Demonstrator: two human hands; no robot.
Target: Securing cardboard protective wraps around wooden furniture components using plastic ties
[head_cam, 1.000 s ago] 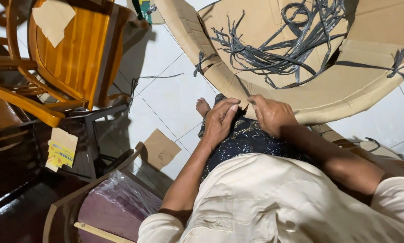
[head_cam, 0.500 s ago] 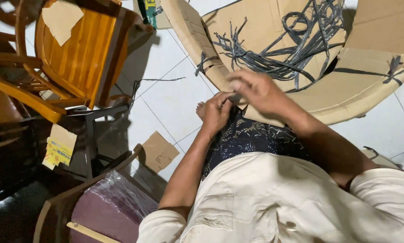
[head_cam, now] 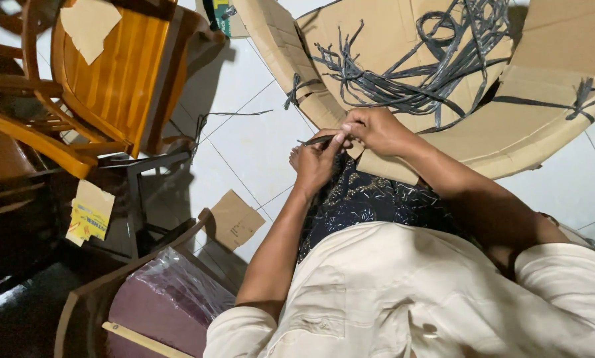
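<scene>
Head view: yellow paper label [head_cam: 90,215] hangs on a dark chair at left; a brown cardboard scrap [head_cam: 236,220] lies on white floor tiles. Left hand [head_cam: 316,162] and right hand [head_cam: 377,129] meet, fingers pinched on a thin dark strap [head_cam: 319,140] running between both thumbs, just before the curved cardboard sheet [head_cam: 510,142] holding tangled grey straps [head_cam: 437,73].

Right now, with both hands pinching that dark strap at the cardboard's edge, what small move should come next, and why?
Probably pull the dark strap free toward the body: the left hand and right hand both pinch it at the cardboard edge, while more straps lie tangled beyond.
</scene>
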